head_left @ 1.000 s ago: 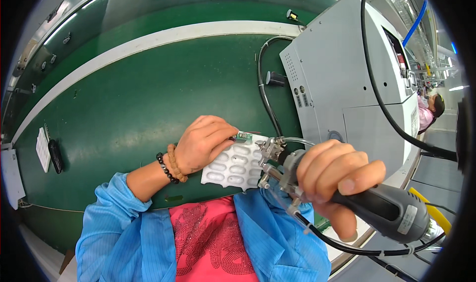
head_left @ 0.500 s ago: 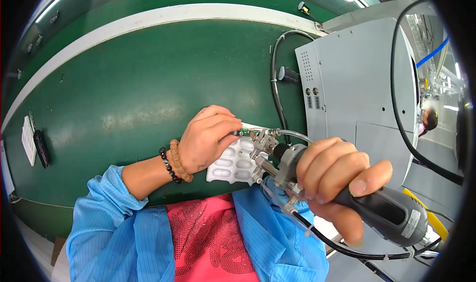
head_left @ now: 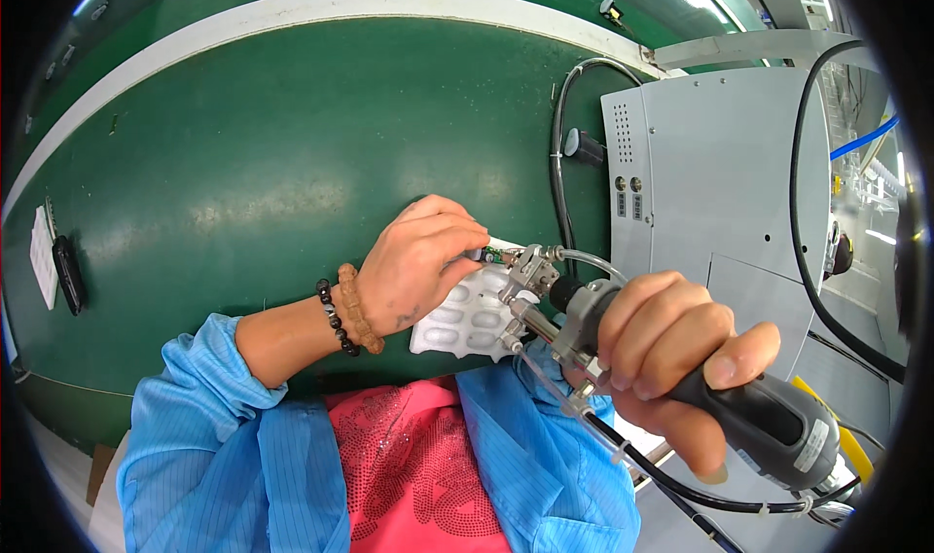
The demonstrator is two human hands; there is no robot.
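My left hand [head_left: 420,261], with beaded bracelets at its wrist, is closed in a pinch at the far edge of the white moulded tray [head_left: 435,340]. Between its fingertips is a small green circuit board [head_left: 493,255], mostly hidden by the fingers. My right hand [head_left: 662,344] wraps round the black handle of an electric screwdriver [head_left: 769,417]. The tool lies tilted, its metal nose pointing left, with the tip at the circuit board. A clear tube and a black hose run from it. Whether the tip touches the board I cannot tell.
A large grey metal machine [head_left: 720,164] stands on the right, with a black cable [head_left: 558,144] looping beside it. Near it lies a dark cylindrical object [head_left: 585,147]. A white pad [head_left: 44,258] and a black case [head_left: 69,275] rest at the left of the green table [head_left: 243,154].
The whole view has shifted slightly, moving the machine rightward and downward in the picture. Both hands keep their grips, and the screwdriver's nose stays at the circuit board.
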